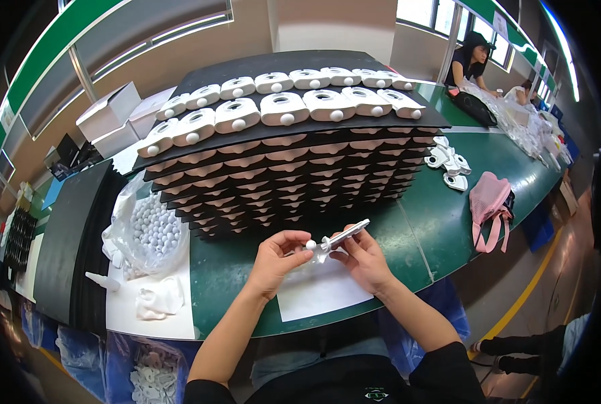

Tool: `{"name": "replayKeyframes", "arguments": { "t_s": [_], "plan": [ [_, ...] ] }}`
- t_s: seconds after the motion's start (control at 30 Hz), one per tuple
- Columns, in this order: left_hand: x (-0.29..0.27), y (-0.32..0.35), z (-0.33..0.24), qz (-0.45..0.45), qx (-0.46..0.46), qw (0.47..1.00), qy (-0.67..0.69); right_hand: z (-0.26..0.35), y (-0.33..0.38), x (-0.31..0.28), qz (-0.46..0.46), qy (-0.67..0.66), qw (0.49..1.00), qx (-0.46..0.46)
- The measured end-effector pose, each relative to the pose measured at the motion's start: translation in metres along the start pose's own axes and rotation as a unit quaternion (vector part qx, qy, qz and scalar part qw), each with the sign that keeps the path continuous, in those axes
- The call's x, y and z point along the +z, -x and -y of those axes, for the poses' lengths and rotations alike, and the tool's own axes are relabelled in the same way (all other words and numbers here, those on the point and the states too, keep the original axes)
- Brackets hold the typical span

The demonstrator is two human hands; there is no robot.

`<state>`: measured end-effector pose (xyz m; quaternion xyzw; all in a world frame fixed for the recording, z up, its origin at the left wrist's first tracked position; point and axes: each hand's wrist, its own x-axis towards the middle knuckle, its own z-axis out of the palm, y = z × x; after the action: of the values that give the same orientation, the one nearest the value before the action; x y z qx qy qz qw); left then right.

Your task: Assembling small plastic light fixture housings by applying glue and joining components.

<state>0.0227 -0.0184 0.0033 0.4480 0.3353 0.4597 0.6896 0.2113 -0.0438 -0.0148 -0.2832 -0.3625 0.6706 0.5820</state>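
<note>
the near edge of the green table (459, 232) bends below the two hands, and the forearms cross over it. a white sheet (321, 296) lies under the hands and reaches near this edge. to the right, bare green surface stretches between the sheet and the pink bag (489, 202), so there is side room.

in front of the chest, the right hand (364, 264) grasps a white part (346, 233), which is flat, long and tilted upward to the right. the left hand (279, 261) pinches a small, round, white ball (310, 245) by thumb and forefinger, just beside the part's lower end; i cannot tell if they touch.

straight ahead, the tall stack (287, 155) of black boards and white parts blocks the way forward. on the left are a clear bag (127, 214) of balls, a bottle (103, 281) and a cloth (160, 298).
</note>
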Motion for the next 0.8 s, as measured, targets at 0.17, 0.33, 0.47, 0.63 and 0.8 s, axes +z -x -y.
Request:
{"name": "replayKeyframes", "arguments": {
  "t_s": [0.17, 0.33, 0.47, 0.63, 0.8],
  "plan": [
    [0.001, 0.0, 0.003, 0.016, 0.007, 0.998, -0.062, 0.0, 0.0, 0.0, 0.008, -0.012, 1.0, 0.021],
    [-0.001, 0.002, 0.0, 0.015, 0.007, 0.998, -0.067, -0.003, -0.003, 0.0, 0.006, 0.002, 1.0, 0.025],
    [0.006, -0.001, 0.0, 0.011, 0.011, 0.99, -0.137, -0.002, 0.0, -0.008, -0.015, 0.04, 0.999, 0.009],
    [0.003, 0.002, 0.003, 0.031, 0.06, 0.98, -0.185, -0.002, -0.001, -0.005, 0.036, 0.07, 0.996, 0.046],
    [0.012, 0.006, 0.001, 0.078, 0.198, 0.946, -0.245, 0.001, 0.004, -0.004, 0.098, 0.077, 0.992, -0.03]
  ]
}}
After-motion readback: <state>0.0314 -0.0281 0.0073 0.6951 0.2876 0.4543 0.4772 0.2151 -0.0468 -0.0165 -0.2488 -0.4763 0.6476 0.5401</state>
